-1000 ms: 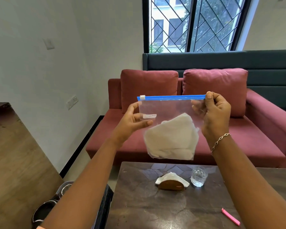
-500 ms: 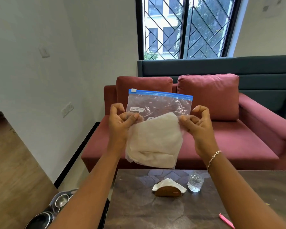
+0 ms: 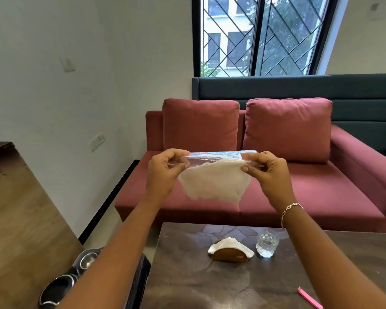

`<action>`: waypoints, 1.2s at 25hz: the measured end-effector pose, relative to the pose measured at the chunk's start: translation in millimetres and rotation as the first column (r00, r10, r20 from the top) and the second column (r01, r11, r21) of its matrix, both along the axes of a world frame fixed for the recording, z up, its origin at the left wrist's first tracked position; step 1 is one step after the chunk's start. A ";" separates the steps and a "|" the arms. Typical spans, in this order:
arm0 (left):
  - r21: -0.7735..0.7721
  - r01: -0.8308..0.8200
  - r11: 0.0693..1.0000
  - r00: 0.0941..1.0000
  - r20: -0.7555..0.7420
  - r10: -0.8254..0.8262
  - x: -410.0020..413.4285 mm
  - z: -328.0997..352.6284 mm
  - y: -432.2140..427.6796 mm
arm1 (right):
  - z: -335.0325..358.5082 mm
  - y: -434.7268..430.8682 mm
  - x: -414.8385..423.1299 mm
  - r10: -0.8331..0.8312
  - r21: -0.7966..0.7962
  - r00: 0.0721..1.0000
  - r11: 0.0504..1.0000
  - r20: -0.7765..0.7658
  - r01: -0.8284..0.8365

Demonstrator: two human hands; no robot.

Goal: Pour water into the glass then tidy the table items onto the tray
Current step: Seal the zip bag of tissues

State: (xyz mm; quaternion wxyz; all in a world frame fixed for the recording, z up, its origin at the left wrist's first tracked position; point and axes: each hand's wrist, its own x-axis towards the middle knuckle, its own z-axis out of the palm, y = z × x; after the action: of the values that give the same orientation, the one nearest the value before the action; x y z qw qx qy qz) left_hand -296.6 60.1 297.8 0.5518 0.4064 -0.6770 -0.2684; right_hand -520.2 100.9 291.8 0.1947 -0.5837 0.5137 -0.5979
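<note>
The head view shows two bare hands raised above the table. The left hand (image 3: 165, 172) and the right hand (image 3: 269, 172) each pinch one end of a single clear plastic zip bag (image 3: 218, 158), fingers clamped on its edges, so that the bag is stretched between them and tipped almost flat toward the camera. One white folded cloth or paper sheet (image 3: 214, 181) hangs inside it; which of the two it is cannot be told. A thin chain bracelet (image 3: 290, 210) circles the right wrist.

On the dark stone-patterned table (image 3: 210, 286) stand one clear faceted drinking glass (image 3: 266, 245), just right of one curved wooden napkin holder (image 3: 230, 255) with white napkins (image 3: 228, 243) in it. Whether the glass holds water is hard to judge. One pink flat stick (image 3: 310, 299) lies near the right edge, partly cut off by the right forearm.

At lower left, two round metal bowls (image 3: 60, 286) sit on a dark tray or stand, partly covered by the left arm. Behind are one red two-seat sofa (image 3: 265, 175) with two cushions, and a window. A small red mark on the holder is too small to read.
</note>
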 end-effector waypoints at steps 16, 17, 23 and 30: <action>0.413 0.091 0.906 0.967 0.179 -0.179 111.2 -26.7 -13.3 | -55.3 -32.2 78.2 0.152 0.129 0.901 0.986 -0.406 -0.108; 0.440 0.080 0.894 0.967 0.185 -0.178 126.4 -32.8 -14.8 | -62.8 -35.8 91.7 0.172 0.136 0.886 0.983 -0.430 -0.124; 0.582 0.072 0.810 0.971 0.147 -0.191 220.8 -85.5 -35.1 | -113.7 -52.3 181.8 0.288 0.230 0.823 0.953 -0.490 -0.197; 0.666 -0.033 0.745 0.984 0.151 -0.091 328.9 -168.1 -76.0 | -174.7 -96.8 292.7 0.449 0.442 0.692 0.873 -0.565 -0.206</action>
State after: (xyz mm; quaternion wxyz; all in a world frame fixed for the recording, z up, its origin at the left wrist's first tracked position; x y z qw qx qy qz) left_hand 32.3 -15.9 129.8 0.3052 0.5876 -0.5882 -0.4644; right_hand -227.5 4.1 117.1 0.2076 -0.7943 0.5303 -0.2116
